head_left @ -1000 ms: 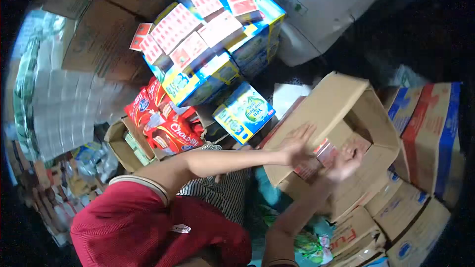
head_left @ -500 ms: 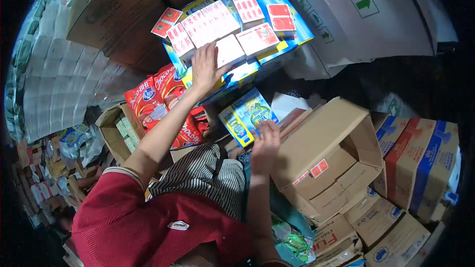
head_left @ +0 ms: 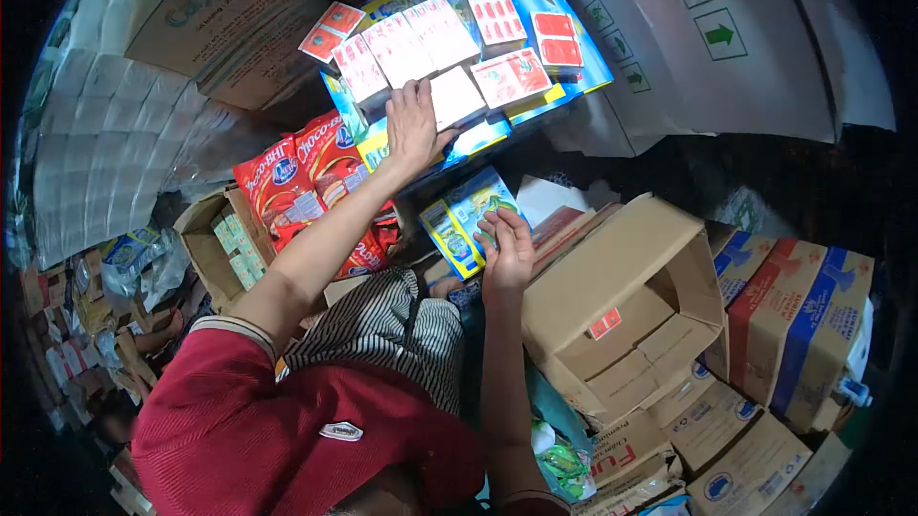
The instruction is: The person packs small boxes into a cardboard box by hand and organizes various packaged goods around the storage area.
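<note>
My left hand reaches up to a stack of small red-and-white packs. Its outstretched fingers touch the near left corner of a glare-whitened pack. Beside that one sit another red-and-white pack, a pack with repeated red prints and a redder pack. They all rest on a blue-and-yellow carton. Lower down, my right hand hovers by a smaller blue-and-yellow box, fingers apart and half curled, with nothing visible in them.
An open cardboard box tilts at my right, a small red-and-white piece inside it. Red Choco-Bhi bags lie left, beside a carton of small green-white boxes. Taped cartons stand far right. Large cartons rise behind.
The view has shifted slightly. My right hand's fingers have curled and turned a little beside the smaller box. My left hand remains at the same pack.
</note>
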Demonstrator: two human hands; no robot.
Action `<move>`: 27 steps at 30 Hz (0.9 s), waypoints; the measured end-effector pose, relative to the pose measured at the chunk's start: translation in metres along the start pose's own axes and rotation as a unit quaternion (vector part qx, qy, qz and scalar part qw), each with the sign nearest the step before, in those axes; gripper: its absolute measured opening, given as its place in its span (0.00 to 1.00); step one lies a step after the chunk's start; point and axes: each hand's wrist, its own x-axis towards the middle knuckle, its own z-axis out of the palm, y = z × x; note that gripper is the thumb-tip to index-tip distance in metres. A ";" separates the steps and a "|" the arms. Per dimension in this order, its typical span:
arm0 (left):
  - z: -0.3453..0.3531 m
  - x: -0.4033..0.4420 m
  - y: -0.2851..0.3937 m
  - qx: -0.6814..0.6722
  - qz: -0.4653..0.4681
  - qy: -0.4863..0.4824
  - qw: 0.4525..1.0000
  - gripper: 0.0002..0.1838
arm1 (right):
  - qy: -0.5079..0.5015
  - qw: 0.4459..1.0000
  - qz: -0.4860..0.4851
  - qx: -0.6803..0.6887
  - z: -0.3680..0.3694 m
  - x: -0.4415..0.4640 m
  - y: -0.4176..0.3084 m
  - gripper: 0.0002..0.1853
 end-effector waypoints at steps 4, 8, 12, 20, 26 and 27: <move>-0.005 -0.008 0.001 0.001 -0.022 -0.022 1.000 0.45 | -0.024 1.000 0.011 -0.011 0.004 -0.003 0.010 0.11; 0.003 -0.035 -0.006 0.003 -0.014 0.055 0.998 0.43 | -0.054 0.995 0.026 -0.076 0.011 -0.011 0.009 0.11; 0.003 -0.053 -0.008 -0.119 -0.076 -0.022 0.990 0.45 | -0.054 0.994 0.012 -0.090 0.004 -0.007 0.026 0.17; -0.054 -0.056 0.041 -0.202 0.192 -0.169 0.945 0.42 | -0.009 0.996 -0.067 -0.066 -0.030 -0.004 -0.015 0.24; -0.091 -0.058 0.105 -0.164 0.341 -0.344 0.859 0.43 | -0.076 0.981 -0.008 -0.181 -0.082 -0.013 -0.016 0.34; -0.092 -0.063 0.118 -0.157 0.358 -0.361 0.847 0.44 | -0.088 0.986 -0.027 -0.136 -0.089 -0.019 -0.018 0.31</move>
